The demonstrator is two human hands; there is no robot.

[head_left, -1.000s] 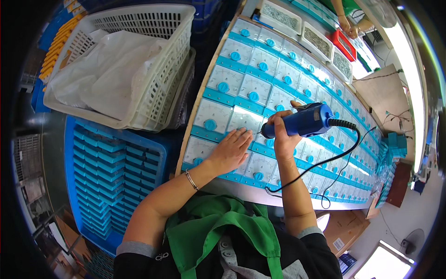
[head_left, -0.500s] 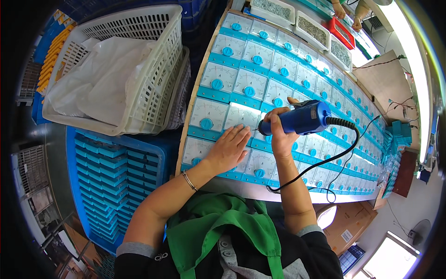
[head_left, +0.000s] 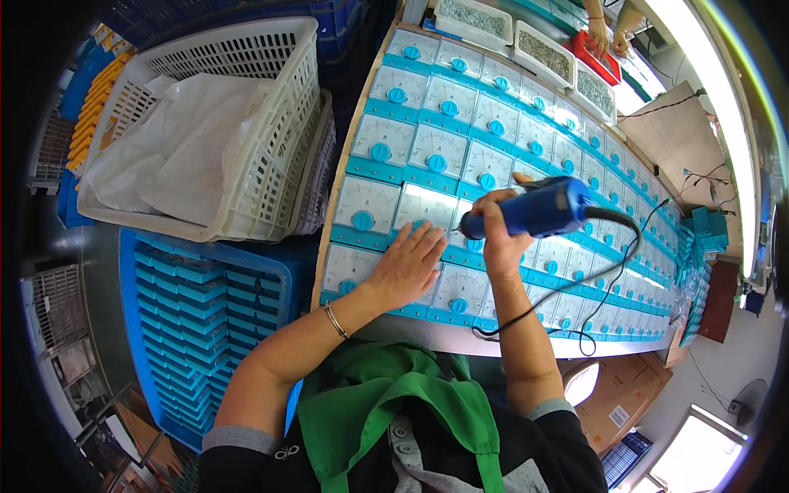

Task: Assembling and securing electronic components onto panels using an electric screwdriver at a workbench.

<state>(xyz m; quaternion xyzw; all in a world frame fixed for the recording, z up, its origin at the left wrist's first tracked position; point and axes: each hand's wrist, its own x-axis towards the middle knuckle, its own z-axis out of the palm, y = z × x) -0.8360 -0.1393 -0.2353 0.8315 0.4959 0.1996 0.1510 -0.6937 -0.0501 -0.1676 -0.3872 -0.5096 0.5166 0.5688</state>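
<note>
Rows of white-faced panel meters with turquoise trim and round turquoise knobs cover the bench. My left hand (head_left: 408, 267) lies with fingers outstretched over the lower part of one panel meter (head_left: 427, 202), covering part of its knob; it holds nothing. A blue electric screwdriver (head_left: 542, 209) with a black cord is gripped in my right hand (head_left: 503, 242), lying nearly level. Its dark nose points left, toward the turquoise strip at that meter's lower right, close to my left fingertips. Whether the bit touches a screw is too small to tell.
White trays of small metal parts (head_left: 544, 54) and a red tray (head_left: 593, 59) line the far edge, where another person's hands (head_left: 606, 34) work. At left stand a white basket (head_left: 230, 193) with plastic sheeting and a blue crate (head_left: 136, 329) of turquoise parts. The screwdriver's cord (head_left: 567, 287) loops over the meters.
The screwdriver's nose has drawn slightly away from the strip, and its body has shifted a little right. My left hand stays on the meter. The other person's hand has moved to the red tray.
</note>
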